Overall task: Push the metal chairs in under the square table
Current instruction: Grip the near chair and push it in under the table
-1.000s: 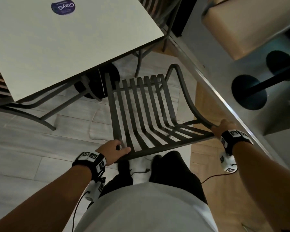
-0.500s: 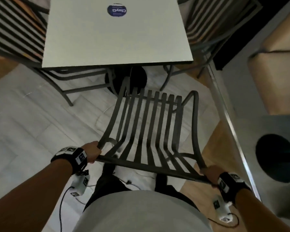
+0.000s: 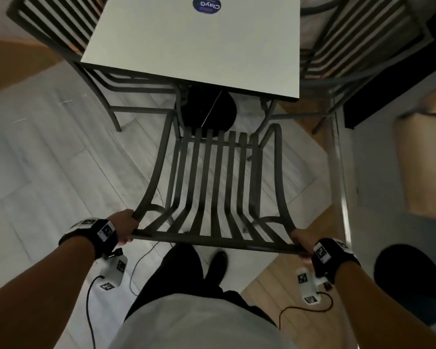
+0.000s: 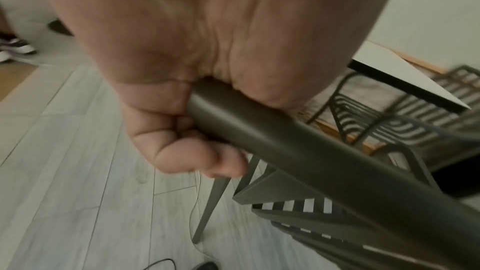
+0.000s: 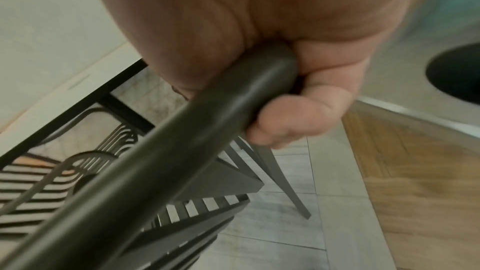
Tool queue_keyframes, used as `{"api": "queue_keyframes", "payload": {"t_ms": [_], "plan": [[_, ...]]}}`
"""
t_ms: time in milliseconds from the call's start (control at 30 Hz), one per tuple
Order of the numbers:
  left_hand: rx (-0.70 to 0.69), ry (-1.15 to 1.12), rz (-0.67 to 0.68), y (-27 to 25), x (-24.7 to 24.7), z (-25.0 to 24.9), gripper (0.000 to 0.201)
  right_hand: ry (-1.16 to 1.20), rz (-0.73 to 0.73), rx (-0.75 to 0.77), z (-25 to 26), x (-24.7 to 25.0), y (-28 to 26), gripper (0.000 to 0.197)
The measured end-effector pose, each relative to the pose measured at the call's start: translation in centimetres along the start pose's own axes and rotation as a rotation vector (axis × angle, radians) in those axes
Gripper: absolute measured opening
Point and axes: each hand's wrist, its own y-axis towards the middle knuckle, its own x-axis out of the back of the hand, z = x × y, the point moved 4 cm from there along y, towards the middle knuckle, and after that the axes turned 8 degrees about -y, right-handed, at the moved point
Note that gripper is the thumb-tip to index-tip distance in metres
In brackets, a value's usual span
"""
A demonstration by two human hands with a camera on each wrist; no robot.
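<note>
A dark metal slatted chair (image 3: 213,187) stands in front of me, its seat facing the white square table (image 3: 199,44). My left hand (image 3: 125,226) grips the left end of the chair's top rail (image 4: 298,147), fingers curled round the tube. My right hand (image 3: 300,244) grips the right end of the same rail (image 5: 182,151). The seat's front edge lies just short of the table's near edge. Two more slatted chairs flank the table, one on the left (image 3: 58,28) and one on the right (image 3: 358,39).
The table's black round base (image 3: 209,112) sits on the floor ahead of the chair. A metal floor strip (image 3: 339,177) runs along the right. Beyond it stand a second black base (image 3: 408,280) and a tan seat (image 3: 425,157). Thin cables trail by my feet.
The chair has swung round square to the table and moved closer to it. Both hands have kept their grip on the top rail.
</note>
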Motion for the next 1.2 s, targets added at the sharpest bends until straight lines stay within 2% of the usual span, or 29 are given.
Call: {"api": "queue_keyframes", "payload": {"t_ms": [67, 200, 233, 267, 333, 400, 767, 1200], "plan": [[0.033, -0.112, -0.029, -0.1, -0.3, -0.1, 0.016, -0.021, 0.014, -0.013, 0.4, 0.5, 1.6, 0.065], [0.053, -0.244, -0.158, 0.2, -0.3, -0.2, 0.055, -0.134, 0.001, 0.000, 2.6, 1.1, -0.2, 0.065], [0.058, -0.244, -0.154, 0.3, -0.5, -0.4, 0.056, -0.192, -0.010, 0.008, 2.6, 1.2, 0.0, 0.064], [0.055, -0.213, -0.130, 0.4, -0.6, -0.7, 0.052, -0.245, -0.018, 0.017, 2.9, 1.3, -0.1, 0.062], [0.049, -0.105, -0.063, 0.7, -0.8, -1.1, 0.032, -0.341, -0.034, 0.028, 3.1, 1.8, 0.2, 0.057], [0.039, -0.067, -0.026, 1.1, -0.5, -1.6, 0.021, -0.361, -0.055, 0.056, 3.6, 2.2, 1.0, 0.055], [0.033, -0.086, -0.048, 4.4, 3.7, -5.3, 0.016, -0.275, -0.093, 0.093, 9.3, 4.5, 2.9, 0.043], [0.026, -0.047, -0.091, 6.5, 7.2, -8.6, 0.020, -0.267, -0.111, 0.083, 14.1, 6.2, 4.2, 0.032]]}}
